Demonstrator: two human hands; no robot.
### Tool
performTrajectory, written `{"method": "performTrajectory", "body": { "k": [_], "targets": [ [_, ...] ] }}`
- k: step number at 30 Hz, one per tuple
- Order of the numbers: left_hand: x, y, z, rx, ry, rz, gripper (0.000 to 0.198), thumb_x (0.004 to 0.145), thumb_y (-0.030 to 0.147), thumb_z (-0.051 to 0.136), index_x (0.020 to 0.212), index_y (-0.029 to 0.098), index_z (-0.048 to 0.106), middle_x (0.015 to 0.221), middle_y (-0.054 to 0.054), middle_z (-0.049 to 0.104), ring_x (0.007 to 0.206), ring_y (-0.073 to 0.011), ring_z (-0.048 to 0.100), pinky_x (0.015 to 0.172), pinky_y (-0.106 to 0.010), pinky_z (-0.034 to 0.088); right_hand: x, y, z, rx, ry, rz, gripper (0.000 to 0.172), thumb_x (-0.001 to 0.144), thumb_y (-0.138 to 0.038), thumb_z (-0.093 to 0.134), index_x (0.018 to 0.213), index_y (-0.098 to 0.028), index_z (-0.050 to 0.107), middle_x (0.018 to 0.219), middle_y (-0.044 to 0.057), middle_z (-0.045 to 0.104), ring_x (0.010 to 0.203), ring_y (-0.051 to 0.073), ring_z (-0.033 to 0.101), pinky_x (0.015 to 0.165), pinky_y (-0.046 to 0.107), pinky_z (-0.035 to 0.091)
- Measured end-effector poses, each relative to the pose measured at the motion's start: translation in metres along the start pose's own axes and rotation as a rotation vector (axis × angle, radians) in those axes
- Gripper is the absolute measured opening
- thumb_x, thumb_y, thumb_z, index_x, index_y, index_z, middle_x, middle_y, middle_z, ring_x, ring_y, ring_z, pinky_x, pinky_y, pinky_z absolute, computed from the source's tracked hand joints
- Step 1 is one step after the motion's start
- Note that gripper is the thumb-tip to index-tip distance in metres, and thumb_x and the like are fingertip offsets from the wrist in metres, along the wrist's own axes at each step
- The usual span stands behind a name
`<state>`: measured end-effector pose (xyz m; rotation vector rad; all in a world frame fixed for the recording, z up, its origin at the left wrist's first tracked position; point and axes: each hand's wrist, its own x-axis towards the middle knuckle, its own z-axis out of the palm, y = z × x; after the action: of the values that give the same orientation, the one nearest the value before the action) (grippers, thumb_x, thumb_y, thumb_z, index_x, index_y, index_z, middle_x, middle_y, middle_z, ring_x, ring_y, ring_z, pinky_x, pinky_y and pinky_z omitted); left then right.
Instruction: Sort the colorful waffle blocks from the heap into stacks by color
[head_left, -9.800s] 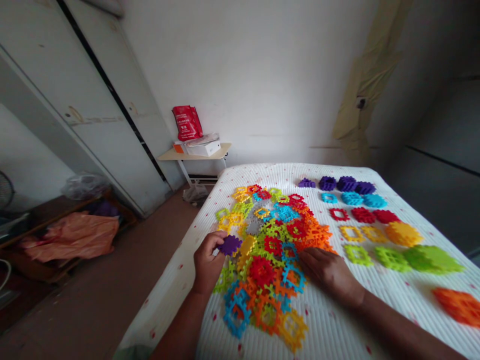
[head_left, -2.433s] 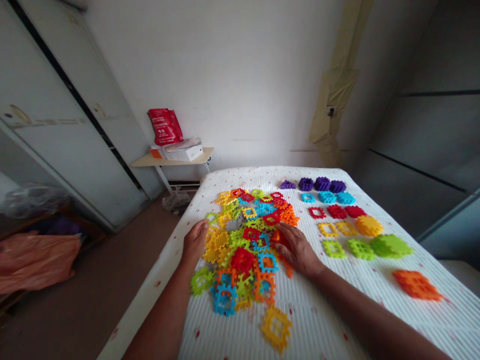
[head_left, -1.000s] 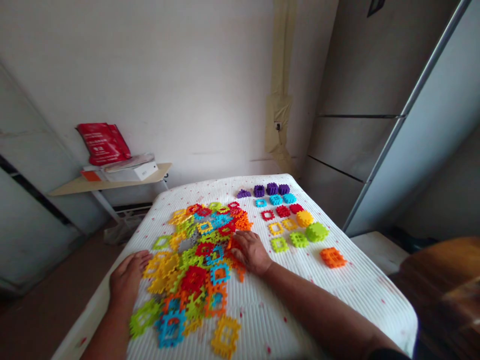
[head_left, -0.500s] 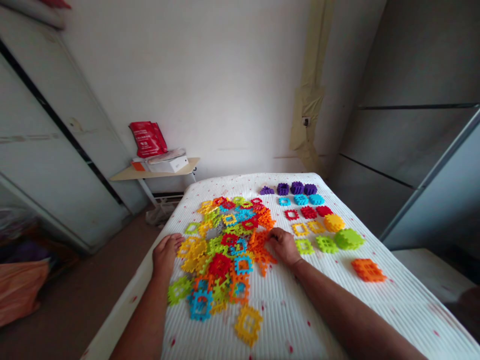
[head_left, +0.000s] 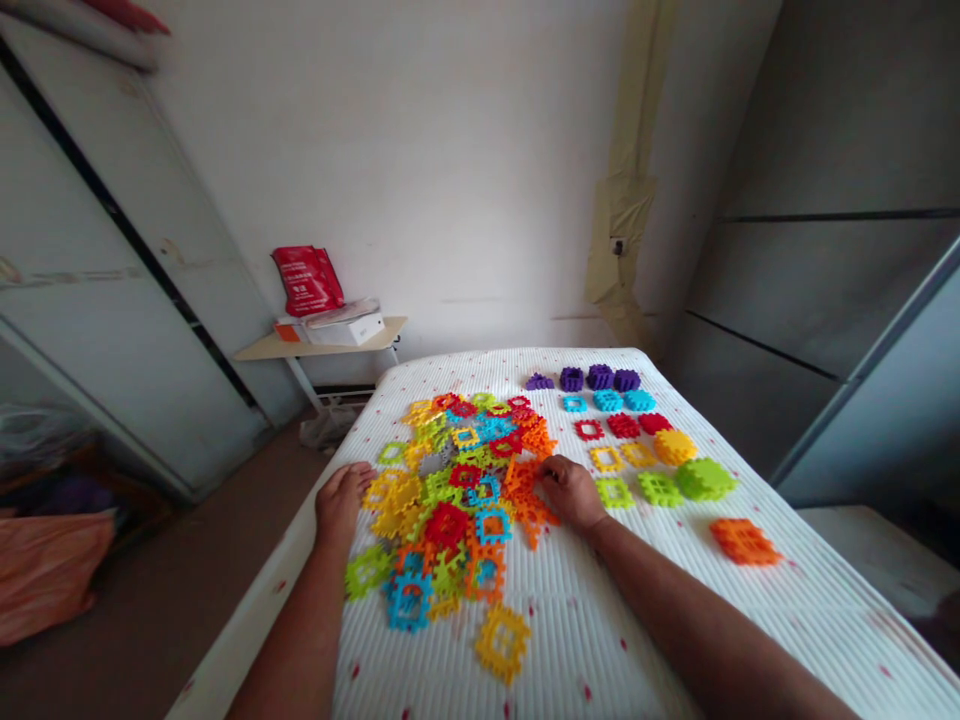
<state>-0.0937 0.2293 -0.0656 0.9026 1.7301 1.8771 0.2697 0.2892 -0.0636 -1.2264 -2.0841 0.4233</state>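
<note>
A loose heap of colourful plastic interlocking tiles lies in the middle of the white bedspread [head_left: 585,610]. At the heap's left edge my left hand [head_left: 342,500] rests beside yellow tiles [head_left: 399,505], its fingers stretched out and holding nothing visible. My right hand [head_left: 571,492] is at the right edge, fingers curled in against the orange tiles [head_left: 523,490]; its fingertips are partly hidden. Red tiles [head_left: 446,525] and blue tiles [head_left: 493,526] lie between the hands. One yellow window tile [head_left: 503,642] lies apart, nearest to me.
Colour-sorted rows stand on the right: purple stacks [head_left: 600,377], blue tiles [head_left: 607,400], red tiles [head_left: 623,426], yellow tiles [head_left: 675,446] and green tiles [head_left: 705,479]. An orange stack [head_left: 745,541] sits nearer. Behind, a small table [head_left: 262,348] bears a red bag [head_left: 307,280].
The whole view has shifted slightly, so everything appears a little further right. Both hands keep nearly the same places at the heap's edges; no tile has visibly moved.
</note>
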Motion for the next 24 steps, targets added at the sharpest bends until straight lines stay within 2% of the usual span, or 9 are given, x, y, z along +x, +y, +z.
{"method": "performTrajectory", "body": {
  "k": [11,17,21,24],
  "targets": [
    [-0.008,0.006,-0.005,0.045,0.064,0.050,0.036,0.063,0.046,0.055,0.076,0.013,0.059,0.072,-0.009,0.066,0.071,-0.0216,0.066,0.069,-0.035,0.053,-0.001,-0.002,-0.002,0.001,-0.018,-0.010,0.020,0.073,-0.012,0.043,0.075,-0.020,0.061,0.077,0.003,0.064,0.072,0.015,0.059,0.066,0.023,0.042],
    [-0.014,0.015,-0.010,0.202,0.071,0.122,0.034,0.060,0.045,0.056,0.076,0.015,0.064,0.078,-0.008,0.068,0.081,-0.0236,0.063,0.077,-0.037,0.049,-0.001,0.000,0.000,-0.014,-0.026,-0.012,0.018,0.074,-0.014,0.044,0.076,-0.020,0.061,0.078,0.003,0.064,0.071,0.015,0.059,0.065,0.023,0.041],
    [-0.027,0.038,-0.010,0.321,-0.079,0.177,0.028,0.058,0.041,0.063,0.072,0.018,0.069,0.076,-0.005,0.069,0.080,-0.0234,0.062,0.078,-0.035,0.047,-0.001,0.000,0.001,-0.037,-0.030,0.001,0.019,0.074,-0.013,0.045,0.077,-0.020,0.062,0.079,0.003,0.064,0.072,0.015,0.058,0.065,0.023,0.040],
    [-0.043,0.053,0.005,0.482,-0.336,0.320,0.022,0.061,0.037,0.063,0.073,0.021,0.071,0.082,-0.004,0.070,0.084,-0.0221,0.062,0.083,-0.034,0.047,-0.001,-0.005,-0.001,-0.057,-0.056,0.025,0.019,0.073,-0.011,0.046,0.077,-0.019,0.062,0.080,0.004,0.065,0.073,0.015,0.057,0.065,0.022,0.040]
  ]
}}
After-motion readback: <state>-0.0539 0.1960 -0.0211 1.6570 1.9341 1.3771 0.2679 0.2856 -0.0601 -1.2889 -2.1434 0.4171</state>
